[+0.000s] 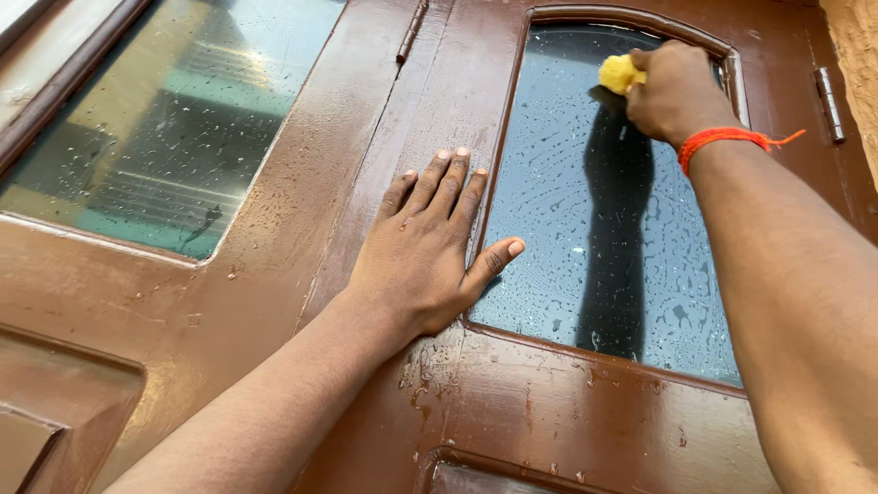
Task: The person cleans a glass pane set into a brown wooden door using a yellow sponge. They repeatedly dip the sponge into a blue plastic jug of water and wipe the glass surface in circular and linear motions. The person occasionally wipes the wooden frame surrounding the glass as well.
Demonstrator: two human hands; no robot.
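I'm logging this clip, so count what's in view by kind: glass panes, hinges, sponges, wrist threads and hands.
Glass panes: 2, a left pane and a wet right pane
Hinges: 2, a middle hinge and a right hinge
Yellow sponge: 1
Orange wrist thread: 1
Hands: 2, left hand and right hand
Total: 8

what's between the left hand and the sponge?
Head view: only wet, droplet-covered glass pane and its brown frame edge separate the left hand from the yellow sponge; nothing else.
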